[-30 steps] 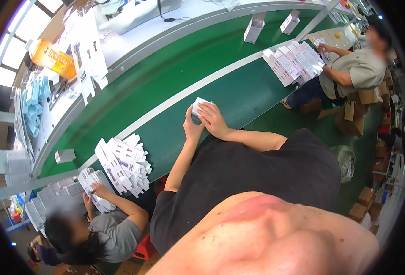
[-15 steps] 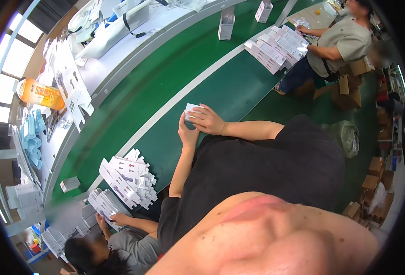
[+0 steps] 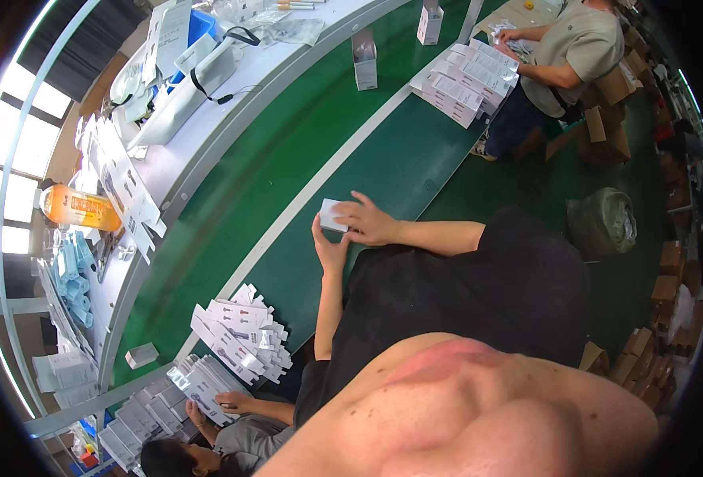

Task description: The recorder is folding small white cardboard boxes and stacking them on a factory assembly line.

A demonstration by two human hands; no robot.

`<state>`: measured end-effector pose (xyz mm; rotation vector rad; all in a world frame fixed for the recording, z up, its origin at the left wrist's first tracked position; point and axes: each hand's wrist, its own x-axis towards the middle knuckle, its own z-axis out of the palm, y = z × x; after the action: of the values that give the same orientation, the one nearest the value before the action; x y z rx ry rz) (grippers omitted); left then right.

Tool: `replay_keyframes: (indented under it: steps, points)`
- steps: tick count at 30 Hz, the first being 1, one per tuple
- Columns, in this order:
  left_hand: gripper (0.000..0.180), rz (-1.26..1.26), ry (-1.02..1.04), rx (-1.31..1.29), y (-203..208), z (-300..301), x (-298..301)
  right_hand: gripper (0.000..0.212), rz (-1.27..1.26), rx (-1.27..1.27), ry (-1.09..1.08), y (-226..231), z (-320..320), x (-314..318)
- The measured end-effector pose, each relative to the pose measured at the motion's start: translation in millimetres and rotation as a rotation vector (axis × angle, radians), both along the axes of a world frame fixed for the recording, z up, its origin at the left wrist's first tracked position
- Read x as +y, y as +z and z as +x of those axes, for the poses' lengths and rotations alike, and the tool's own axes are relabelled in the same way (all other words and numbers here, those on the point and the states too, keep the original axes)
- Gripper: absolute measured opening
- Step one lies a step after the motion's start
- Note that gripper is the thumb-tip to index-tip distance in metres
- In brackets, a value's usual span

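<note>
A small white carton is held upright over the green work strip in front of my body. My left hand is wrapped round its near left side, thumb and fingers closed on it. My right hand lies against the carton's right side, its fingertips over the edge and one finger lifted away. To the lower left, a fanned pile of flat printed cartons lies on the strip. Whether anything is inside the held carton, I cannot tell.
A green belt curves past a white table with an orange bottle. Open white boxes stand on the belt. One co-worker is beside carton stacks; another handles cartons at lower left.
My view has shifted a little. My right hand has slid from the carton's top toward its right side, its fingers spreading. The left hand keeps its hold.
</note>
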<state>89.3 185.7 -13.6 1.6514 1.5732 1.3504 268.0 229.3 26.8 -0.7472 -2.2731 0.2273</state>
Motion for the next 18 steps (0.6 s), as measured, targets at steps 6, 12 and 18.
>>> replay_keyframes:
  steps: [6,12,18]
  points:
    - [0.094,-0.056,0.042,0.016,6,1,0,0.057,-0.437,-0.277,-1.035,-53,102,38]
    - [0.097,-0.095,0.04,-0.012,6,6,-5,0.056,-0.481,-0.316,-1.176,-100,130,36]
    - [0.097,-0.056,0.059,-0.032,1,16,2,0.057,-0.373,-0.384,-1.434,-99,98,57]
